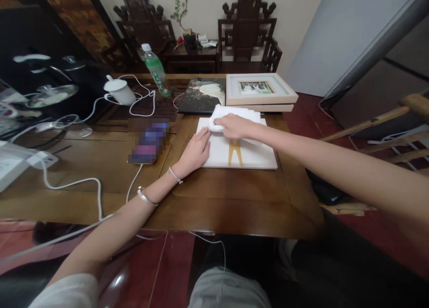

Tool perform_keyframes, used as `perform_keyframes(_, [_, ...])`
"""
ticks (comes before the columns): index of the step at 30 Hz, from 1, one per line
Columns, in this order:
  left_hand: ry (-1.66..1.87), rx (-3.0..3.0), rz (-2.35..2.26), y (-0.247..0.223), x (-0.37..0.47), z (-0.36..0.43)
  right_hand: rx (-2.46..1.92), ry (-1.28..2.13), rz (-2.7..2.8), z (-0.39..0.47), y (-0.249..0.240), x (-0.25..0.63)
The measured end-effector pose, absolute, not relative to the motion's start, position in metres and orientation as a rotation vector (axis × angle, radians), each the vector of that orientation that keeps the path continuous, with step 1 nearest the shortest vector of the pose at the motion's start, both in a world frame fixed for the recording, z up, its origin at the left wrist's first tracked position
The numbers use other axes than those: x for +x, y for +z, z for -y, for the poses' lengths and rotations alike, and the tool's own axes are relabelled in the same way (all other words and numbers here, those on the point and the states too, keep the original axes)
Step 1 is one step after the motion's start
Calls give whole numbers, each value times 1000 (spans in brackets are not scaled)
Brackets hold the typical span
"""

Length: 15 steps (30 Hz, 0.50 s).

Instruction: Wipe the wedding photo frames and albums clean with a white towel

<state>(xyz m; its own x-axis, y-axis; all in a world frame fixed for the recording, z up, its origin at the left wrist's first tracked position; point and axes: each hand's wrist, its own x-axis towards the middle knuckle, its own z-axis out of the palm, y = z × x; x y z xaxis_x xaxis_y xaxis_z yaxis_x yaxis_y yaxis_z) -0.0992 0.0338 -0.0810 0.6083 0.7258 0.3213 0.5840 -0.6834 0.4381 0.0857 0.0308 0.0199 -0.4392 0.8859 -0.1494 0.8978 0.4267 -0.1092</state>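
A flat white panel [217, 154] with a yellow-brown A-shaped figure [235, 155] on it lies on the wooden table. My right hand [236, 126] is closed on a folded white cloth [231, 113], pressed to the upper part of the panel and hiding some of it. At the panel's left edge, my left hand [197, 146] lies flat with its fingers stretched out, fingertips close to the cloth.
Behind the panel are a dark picture board [204, 95] and stacked light-wood picture frames [261, 88]. A phone [150, 140] with a cable lies on the left. Farther back stand a green-labelled bottle [157, 71] and a lidded white cup [119, 90] among white cables.
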Motion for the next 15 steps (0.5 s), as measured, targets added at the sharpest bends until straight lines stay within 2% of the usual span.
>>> perform_keyframes(8, [712,2576,-1085,-80,-100,-33,1494,-266,-2714,-68,36,47])
perform_keyframes(15, [662,2558,-1119,-81,-100,-32,1671,-425,-2585,-65,44,84])
